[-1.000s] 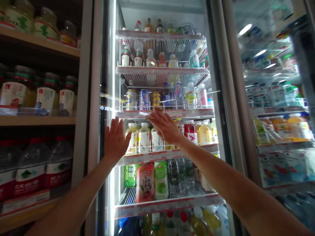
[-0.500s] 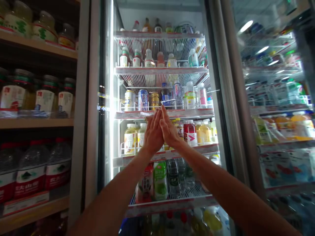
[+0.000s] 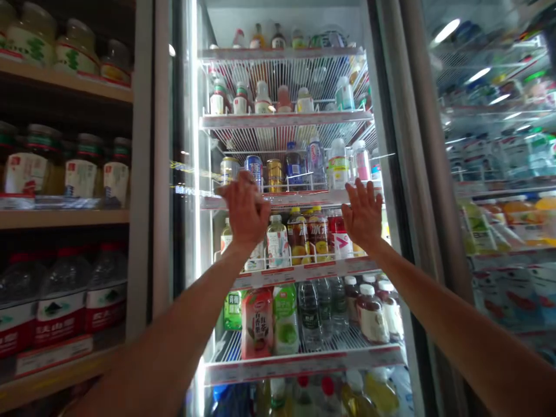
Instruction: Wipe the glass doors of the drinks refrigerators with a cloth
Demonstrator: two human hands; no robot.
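Note:
My left hand (image 3: 247, 214) is raised in front of a lit drinks cooler, fingers up and slightly blurred, its thumb out to the side. A brownish shape beside its fingertips looks like a reflection in glass. To the right, my right hand (image 3: 362, 217) stands open with spread fingers at about the same height. Neither hand holds anything. Whether they touch the glass I cannot tell. Behind and between them are dark iced tea bottles (image 3: 297, 234), a pale bottle with a white cap (image 3: 277, 242) and a red drink bottle (image 3: 341, 237), partly hidden by my right hand.
Cans (image 3: 274, 175) and bottles fill the cooler shelf (image 3: 299, 198) above. Lower down stand a red carton-like bottle (image 3: 257, 324) and clear water bottles (image 3: 309, 315). A metal door frame (image 3: 414, 174) borders the right. Wooden shelves (image 3: 65, 217) with jars and bottles line the left.
My hands were pressed together at the middle. They have parted, the left going left and the right going right, uncovering the bottles between them.

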